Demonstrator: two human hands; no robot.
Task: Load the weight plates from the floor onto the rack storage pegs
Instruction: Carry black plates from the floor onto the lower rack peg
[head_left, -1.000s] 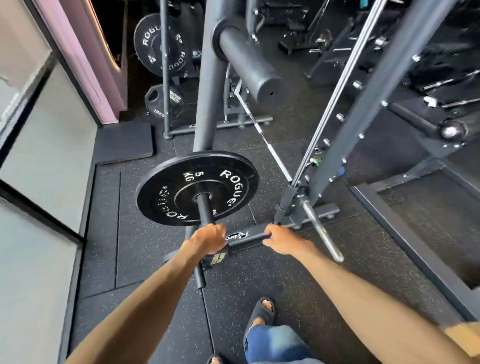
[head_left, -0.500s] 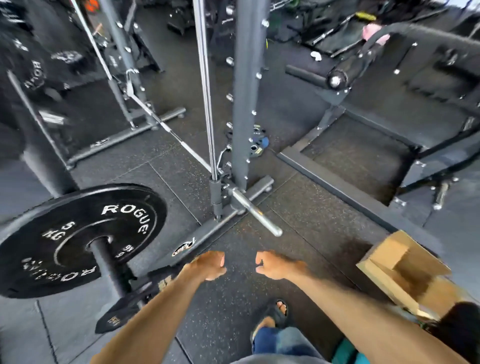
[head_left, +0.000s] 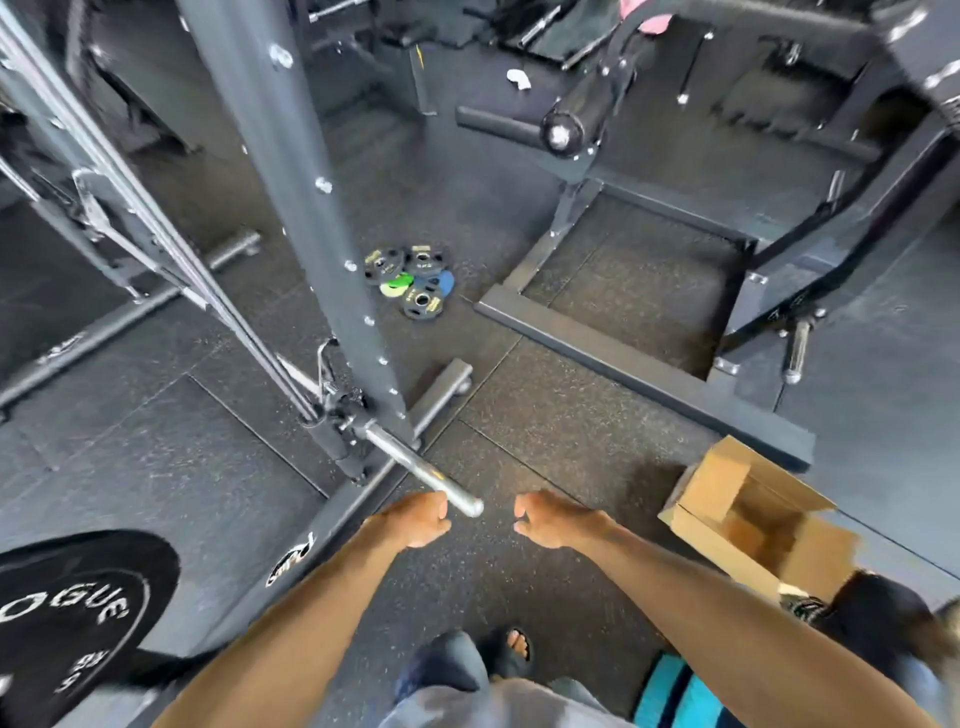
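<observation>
Camera swung right since half a second ago. Big plate (head_left: 67, 618) slid from mid-left to the bottom-left corner and is now cut by the frame edge, hub out of view. Small plates (head_left: 410, 283) came out from behind the upright (head_left: 291, 208) and show fully. Box (head_left: 748, 519) moved in from the right edge. Hands kept their place in frame; the peg (head_left: 415, 462) tip now sits between them instead of above the right one.

Left hand (head_left: 415, 519): fingers curled into a fist, empty, knuckles just beside the peg tip. Can't tell if they touch. Right hand (head_left: 545, 519): also curled, thumb against fingers, empty, apart from the peg.

Peg: chrome, long axis runs from the upright's base toward the person. Free end points down-right in frame, at the gap between the hands.

Small plates: pile on the floor (head_left: 545, 441) just right of the upright, beyond the peg, well apart from both hands. They lie flat and overlapping, faces and centre holes up. Most are black, with one green and one blue disc among them.

Big plate: white ROGUE-lettered face turned toward the camera, tilted, near the left forearm, untouched.

Box: open cardboard, on the floor right of the right forearm. Foot (head_left: 514, 649) in a sandal, bottom centre.
</observation>
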